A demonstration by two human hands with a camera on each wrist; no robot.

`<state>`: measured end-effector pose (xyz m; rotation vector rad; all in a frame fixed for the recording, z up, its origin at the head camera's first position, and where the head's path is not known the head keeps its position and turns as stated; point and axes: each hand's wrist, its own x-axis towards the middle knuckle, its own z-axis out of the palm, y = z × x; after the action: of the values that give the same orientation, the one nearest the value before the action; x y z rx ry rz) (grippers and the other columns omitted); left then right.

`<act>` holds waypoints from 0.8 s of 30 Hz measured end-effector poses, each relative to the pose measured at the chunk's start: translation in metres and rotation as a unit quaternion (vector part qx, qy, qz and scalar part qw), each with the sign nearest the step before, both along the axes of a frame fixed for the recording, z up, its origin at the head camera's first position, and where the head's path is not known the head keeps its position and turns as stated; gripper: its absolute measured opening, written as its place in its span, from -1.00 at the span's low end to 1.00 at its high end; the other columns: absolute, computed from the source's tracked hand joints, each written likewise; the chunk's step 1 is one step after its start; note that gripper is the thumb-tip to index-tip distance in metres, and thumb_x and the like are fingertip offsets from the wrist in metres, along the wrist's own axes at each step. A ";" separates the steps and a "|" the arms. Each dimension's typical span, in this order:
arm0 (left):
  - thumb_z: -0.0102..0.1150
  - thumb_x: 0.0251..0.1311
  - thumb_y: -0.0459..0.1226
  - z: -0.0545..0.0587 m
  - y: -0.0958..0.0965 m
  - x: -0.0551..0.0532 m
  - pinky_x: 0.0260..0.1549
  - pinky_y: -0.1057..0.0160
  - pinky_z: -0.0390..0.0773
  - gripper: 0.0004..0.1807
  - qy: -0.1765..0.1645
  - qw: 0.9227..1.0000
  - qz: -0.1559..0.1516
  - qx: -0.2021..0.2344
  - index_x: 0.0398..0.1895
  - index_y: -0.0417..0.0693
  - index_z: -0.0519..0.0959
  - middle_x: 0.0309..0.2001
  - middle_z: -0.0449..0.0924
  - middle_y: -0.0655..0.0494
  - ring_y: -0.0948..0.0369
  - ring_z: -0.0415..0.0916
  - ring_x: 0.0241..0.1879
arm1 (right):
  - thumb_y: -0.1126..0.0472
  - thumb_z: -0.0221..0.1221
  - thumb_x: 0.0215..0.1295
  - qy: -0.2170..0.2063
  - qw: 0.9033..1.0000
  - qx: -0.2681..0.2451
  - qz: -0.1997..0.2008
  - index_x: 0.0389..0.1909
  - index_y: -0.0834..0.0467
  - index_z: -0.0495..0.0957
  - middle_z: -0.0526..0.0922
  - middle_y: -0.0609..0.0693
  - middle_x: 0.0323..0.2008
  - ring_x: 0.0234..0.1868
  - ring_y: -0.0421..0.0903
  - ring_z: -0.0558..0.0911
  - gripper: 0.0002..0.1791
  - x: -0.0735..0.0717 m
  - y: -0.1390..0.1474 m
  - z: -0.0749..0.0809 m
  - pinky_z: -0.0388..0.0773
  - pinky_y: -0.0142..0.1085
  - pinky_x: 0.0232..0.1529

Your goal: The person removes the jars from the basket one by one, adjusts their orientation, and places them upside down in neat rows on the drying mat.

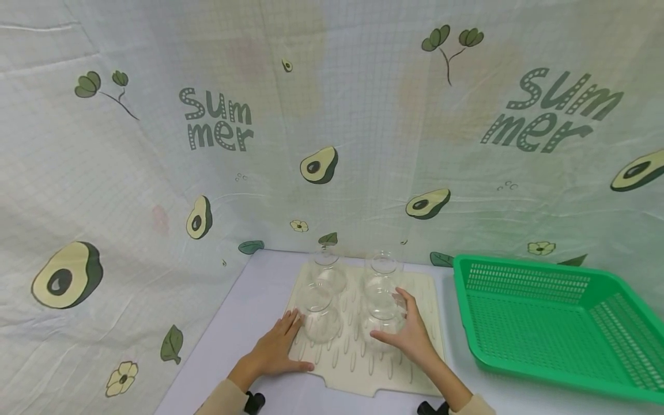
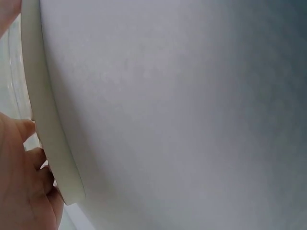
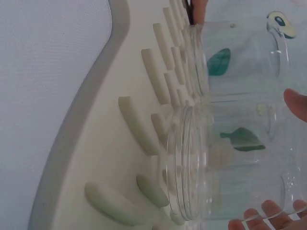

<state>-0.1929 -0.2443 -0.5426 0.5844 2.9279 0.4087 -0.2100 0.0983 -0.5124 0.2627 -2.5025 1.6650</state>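
Several clear glass jars stand upside down on a cream, ridged drying mat [image 1: 358, 374]. My right hand [image 1: 415, 334] has its thumb and fingers around the front right jar [image 1: 383, 305]. In the right wrist view, this jar's [image 3: 235, 158] threaded mouth is on the mat, with fingertips [image 3: 271, 208] along one side and the thumb at the other. Behind it is another jar [image 1: 384, 264]. My left hand [image 1: 275, 349] rests at the mat's left edge, fingers extended beside the front left jar [image 1: 320, 323]. A fourth-corner jar [image 1: 328, 275] stands behind that one.
A green plastic basket [image 1: 544, 369] with perforated walls is right of the mat. The table has a white cover [image 1: 270, 276]. Behind and to the left hangs a cloth [image 1: 353, 115] printed with avocados and leaves. Black wrist mounts [image 1: 254, 402] show at both wrists.
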 end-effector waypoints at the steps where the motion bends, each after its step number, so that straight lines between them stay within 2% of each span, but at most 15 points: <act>1: 0.19 -0.07 0.49 0.000 0.000 0.000 0.39 -0.14 0.12 0.31 0.000 1.000 0.000 0.001 0.54 -0.24 0.10 0.55 -0.07 -0.25 -0.18 -0.12 0.52 | 0.12 0.65 -0.24 -0.001 1.000 0.001 -0.001 0.50 0.14 0.03 0.24 0.31 0.41 0.39 0.29 0.26 0.29 0.000 0.000 -0.001 0.32 0.21 0.26; 7: 0.19 -0.06 0.48 -0.005 0.001 -0.002 0.35 -0.19 0.19 0.30 0.005 1.000 -0.006 0.004 0.54 -0.25 0.11 0.55 -0.06 -0.25 -0.19 -0.10 0.51 | 0.10 0.66 -0.26 0.002 1.000 0.018 -0.008 0.49 0.20 0.00 0.20 0.37 0.42 0.37 0.37 0.26 0.33 0.000 0.002 -0.001 0.32 0.28 0.23; 12: 0.19 -0.08 0.50 -0.005 0.004 -0.006 0.33 -0.20 0.21 0.31 0.001 1.000 -0.002 0.010 0.54 -0.23 0.11 0.54 -0.05 -0.26 -0.18 -0.10 0.51 | 0.04 0.65 -0.25 0.005 1.000 0.029 0.004 0.52 0.18 -0.05 0.17 0.37 0.44 0.42 0.39 0.17 0.37 -0.002 0.008 0.002 0.24 0.34 0.25; 16: 0.20 -0.08 0.48 -0.005 0.005 -0.008 0.28 -0.25 0.26 0.30 -0.009 1.000 -0.004 0.022 0.55 -0.22 0.11 0.54 -0.03 -0.26 -0.21 -0.08 0.50 | 0.03 0.65 -0.23 0.007 1.000 0.029 0.010 0.52 0.20 -0.08 0.19 0.37 0.42 0.43 0.36 0.16 0.38 0.000 0.015 0.007 0.26 0.30 0.26; 19: 0.27 -0.08 0.43 -0.004 0.004 -0.009 0.23 -0.33 0.28 0.27 -0.018 0.998 -0.004 0.058 0.55 -0.19 0.11 0.54 -0.02 -0.23 -0.23 -0.07 0.49 | 0.05 0.63 -0.19 0.019 1.000 0.019 0.012 0.52 0.22 -0.09 0.20 0.37 0.41 0.42 0.32 0.17 0.36 0.000 0.021 0.011 0.26 0.25 0.28; 24: 0.39 -0.06 0.30 0.002 -0.010 -0.009 0.32 -0.33 0.10 0.24 -0.049 0.991 0.005 0.128 0.56 -0.16 0.09 0.56 -0.06 -0.18 -0.19 -0.17 0.52 | 0.05 0.60 -0.12 0.024 1.000 0.004 0.019 0.54 0.19 -0.11 0.18 0.33 0.42 0.44 0.28 0.15 0.33 0.001 0.030 0.020 0.25 0.21 0.30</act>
<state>-0.2015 -0.2538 -0.5402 0.5618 2.8057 0.7983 -0.2086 0.1282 -0.4921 0.3497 -2.4851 1.6411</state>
